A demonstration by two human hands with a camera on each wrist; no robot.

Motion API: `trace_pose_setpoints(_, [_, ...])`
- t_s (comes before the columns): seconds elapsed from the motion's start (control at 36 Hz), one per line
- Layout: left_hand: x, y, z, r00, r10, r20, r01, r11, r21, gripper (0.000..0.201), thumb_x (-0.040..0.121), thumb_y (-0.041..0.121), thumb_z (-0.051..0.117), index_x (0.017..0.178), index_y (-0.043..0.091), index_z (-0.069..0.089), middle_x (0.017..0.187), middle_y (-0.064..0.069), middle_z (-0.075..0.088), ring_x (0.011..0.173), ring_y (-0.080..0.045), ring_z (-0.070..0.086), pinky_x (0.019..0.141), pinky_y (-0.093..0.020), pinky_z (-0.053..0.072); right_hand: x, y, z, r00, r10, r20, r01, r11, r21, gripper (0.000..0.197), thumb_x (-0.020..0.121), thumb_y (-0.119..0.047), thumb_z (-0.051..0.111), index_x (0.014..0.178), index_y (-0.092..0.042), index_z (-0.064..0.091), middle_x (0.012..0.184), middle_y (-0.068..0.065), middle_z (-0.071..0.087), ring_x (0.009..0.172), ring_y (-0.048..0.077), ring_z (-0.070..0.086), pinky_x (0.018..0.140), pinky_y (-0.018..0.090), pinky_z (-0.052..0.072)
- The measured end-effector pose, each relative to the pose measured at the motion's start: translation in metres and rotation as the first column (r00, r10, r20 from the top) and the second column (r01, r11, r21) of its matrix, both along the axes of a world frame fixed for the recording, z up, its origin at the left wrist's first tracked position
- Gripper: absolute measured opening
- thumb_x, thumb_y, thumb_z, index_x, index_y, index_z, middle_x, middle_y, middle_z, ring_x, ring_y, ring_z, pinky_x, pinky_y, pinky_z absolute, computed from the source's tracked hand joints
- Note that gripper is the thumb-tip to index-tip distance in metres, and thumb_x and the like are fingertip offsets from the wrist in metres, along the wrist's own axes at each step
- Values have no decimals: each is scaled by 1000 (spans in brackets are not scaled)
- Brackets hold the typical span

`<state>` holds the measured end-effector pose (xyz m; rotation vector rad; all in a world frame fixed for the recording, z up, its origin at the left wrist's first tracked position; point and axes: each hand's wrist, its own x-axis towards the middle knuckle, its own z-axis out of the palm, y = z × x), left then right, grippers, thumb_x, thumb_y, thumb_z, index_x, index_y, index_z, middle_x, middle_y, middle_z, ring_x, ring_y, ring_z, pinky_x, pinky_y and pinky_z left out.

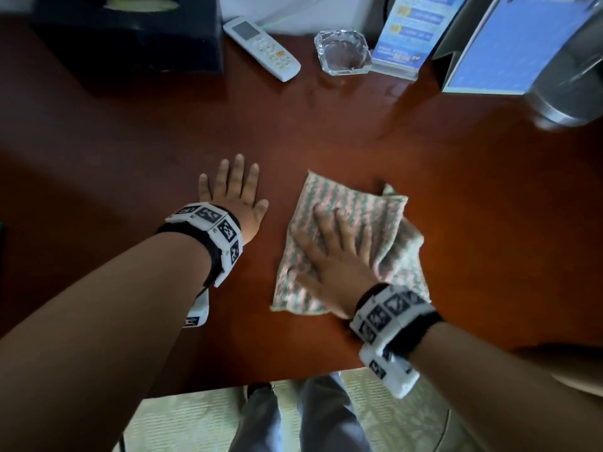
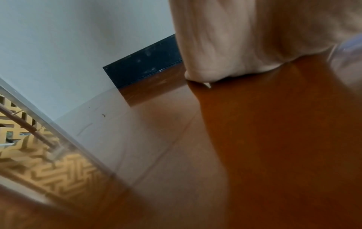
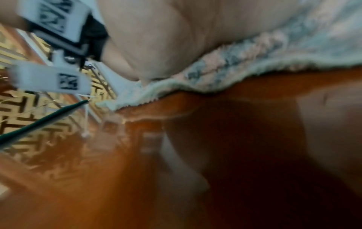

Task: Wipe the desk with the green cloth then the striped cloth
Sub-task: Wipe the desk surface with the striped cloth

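Nearest, the right hand (image 1: 332, 259) lies palm-down with fingers (image 1: 321, 220) spread flat on the striped cloth (image 1: 346, 203), hiding its middle; the cloth's right side is bunched and blurred, and the right wrist view shows only a smeared fringe of it. Just left, apart from the cloth, the left hand (image 1: 235, 197) rests flat on the surface (image 1: 456, 177), fingers straight, holding nothing. Farther back stand a remote (image 1: 261, 48), a glass ashtray (image 1: 342, 52) and a dark box (image 1: 130, 34), cut off at the top.
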<state>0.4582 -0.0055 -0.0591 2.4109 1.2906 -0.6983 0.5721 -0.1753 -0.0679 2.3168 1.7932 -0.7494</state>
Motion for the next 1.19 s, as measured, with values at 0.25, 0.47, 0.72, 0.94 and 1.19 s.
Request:
trace_pose_setpoints(0.25, [-3, -1, -1, 999, 0, 40, -1, 1000, 11, 60, 100, 45, 10, 147, 24, -22, 152, 1, -32, 142, -21, -25, 116, -49, -10, -36, -66, -2, 987, 149, -66, -147, 988, 40, 63, 89, -68, 26, 144, -54, 0, 152, -15, -33, 137, 16, -37, 102, 58, -27])
trace_pose_setpoints(0.47, [0, -1, 1, 1000, -2, 1, 2, 1000, 2, 61, 100, 46, 7, 145, 23, -26, 150, 0, -36, 141, -22, -28, 115, -49, -11, 25, -68, 0, 979, -197, 47, 197, 980, -9, 64, 80, -73, 11, 135, -62, -21, 145, -23, -41, 137, 16, -36, 110, 57, -19])
trace_pose_setpoints(0.72, [1, -1, 1, 1000, -6, -7, 6, 1000, 17, 60, 100, 46, 7, 145, 23, -25, 151, 0, -35, 141, -22, -27, 115, -49, -10, 28, -67, 4, 958, -286, 33, 288, 956, -54, 63, 89, -71, 13, 139, -55, -23, 144, -16, -46, 132, 19, -44, 109, 59, -20])
trace_pose_setpoints(0.94, [-1, -1, -5, 1000, -6, 26, 5, 999, 45, 60, 100, 46, 8, 146, 24, -22, 153, 0, -31, 142, -21, -25, 116, -49, -10, -13, -60, 7, 980, -199, 13, 200, 977, -73, 66, 90, -71, 14, 141, -51, -22, 144, -11, -48, 130, 25, -47, 105, 62, -24])
trace_pose_setpoints(1.19, [-6, 0, -14, 989, -45, 139, 34, 996, 83, 63, 100, 44, 20, 150, 19, -10, 157, -4, -19, 144, -24, -17, 115, -52, -10, -81, -43, 7, 996, 27, -89, -25, 999, 28, 64, 94, -65, 26, 146, -49, -8, 148, -8, -40, 130, 21, -47, 99, 62, -31])
